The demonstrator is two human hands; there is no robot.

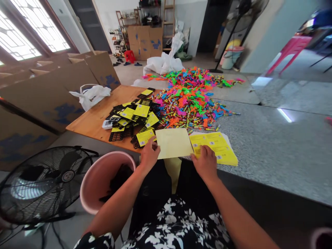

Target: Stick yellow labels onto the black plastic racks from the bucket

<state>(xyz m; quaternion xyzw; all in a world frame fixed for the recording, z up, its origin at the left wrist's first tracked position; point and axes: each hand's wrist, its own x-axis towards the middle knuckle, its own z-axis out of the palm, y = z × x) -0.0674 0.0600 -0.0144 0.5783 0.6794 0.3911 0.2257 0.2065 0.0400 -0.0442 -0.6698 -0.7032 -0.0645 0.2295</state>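
A pale yellow paper sheet (174, 143), blank on the side facing me, is held up between my two hands at the table's front edge. My left hand (150, 154) pinches its left edge. At its lower right corner, the fingers of my right hand (206, 162) are closed on it. Just beyond my right hand lies a stack of yellow printed sheets (220, 148). Black plastic grids (120, 135) are heaped beyond my left hand, with yellow printed cards (141, 110) on them. Farther back spreads a big pile of bright plastic toy guns and small tubes (192, 98).
A pink bin (88, 183) with dark contents stands left of my legs, beside a black floor fan (64, 176). Large cardboard boxes (52, 86) line the left. A white plastic bag (92, 97) sits on the wooden board (88, 119); grey stone tabletop (272, 148) extends right.
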